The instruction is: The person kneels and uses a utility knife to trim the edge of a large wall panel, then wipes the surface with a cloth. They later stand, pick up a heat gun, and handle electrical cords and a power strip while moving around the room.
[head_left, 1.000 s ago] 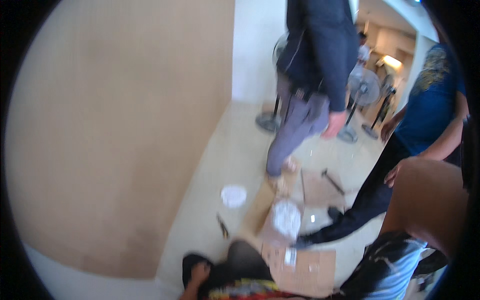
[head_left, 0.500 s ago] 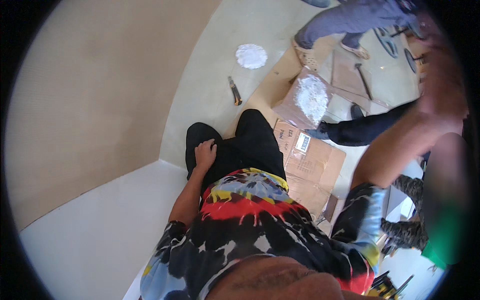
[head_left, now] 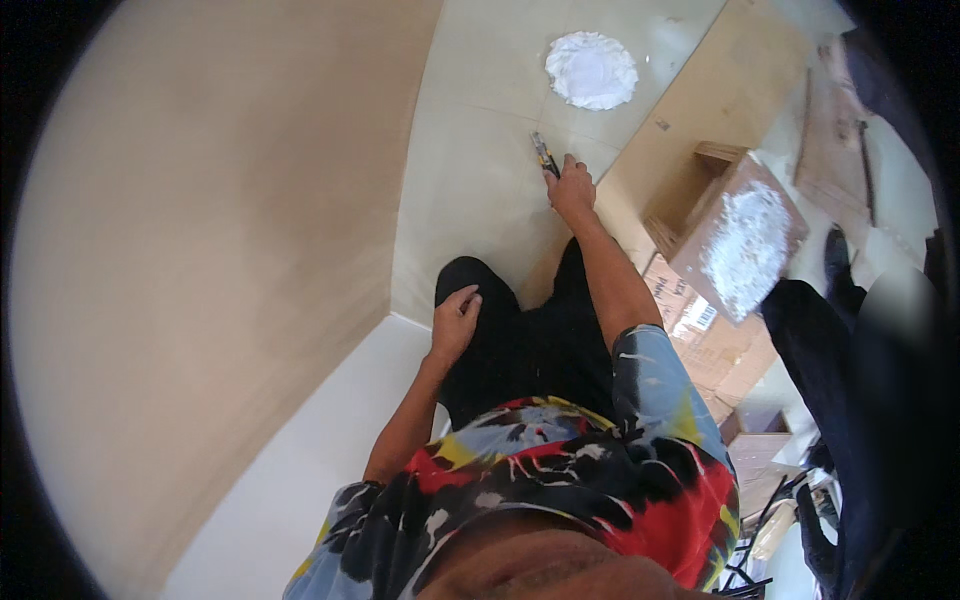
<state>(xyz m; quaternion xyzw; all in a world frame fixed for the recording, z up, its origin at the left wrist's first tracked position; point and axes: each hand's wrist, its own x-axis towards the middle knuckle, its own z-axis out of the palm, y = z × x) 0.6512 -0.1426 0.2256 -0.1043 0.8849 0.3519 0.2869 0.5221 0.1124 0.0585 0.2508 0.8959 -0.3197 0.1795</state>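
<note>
A black-and-yellow utility knife (head_left: 543, 150) lies on the floor ahead of my knees, its pale end pointing away from me. My right hand (head_left: 572, 190) is closed round its near end, covering part of the handle. On my left thigh rests my left hand (head_left: 458, 318), fingers loosely laid on the black trousers and holding nothing. Beyond the knife is a round white patch (head_left: 591, 71) with a crumpled, ragged rim, flat on the floor.
A tan wall (head_left: 230, 230) and a white surface (head_left: 290, 440) stand close on my left. To the right are a box (head_left: 690, 255) topped with white crumbly material, flattened cardboard (head_left: 735, 360), a long brown sheet (head_left: 720, 80) and another person's dark-clothed leg (head_left: 810, 330).
My right arm has come down from the right side, and its hand has reached the utility knife. My left hand stays on my thigh. The view has shifted, and the people at right have moved.
</note>
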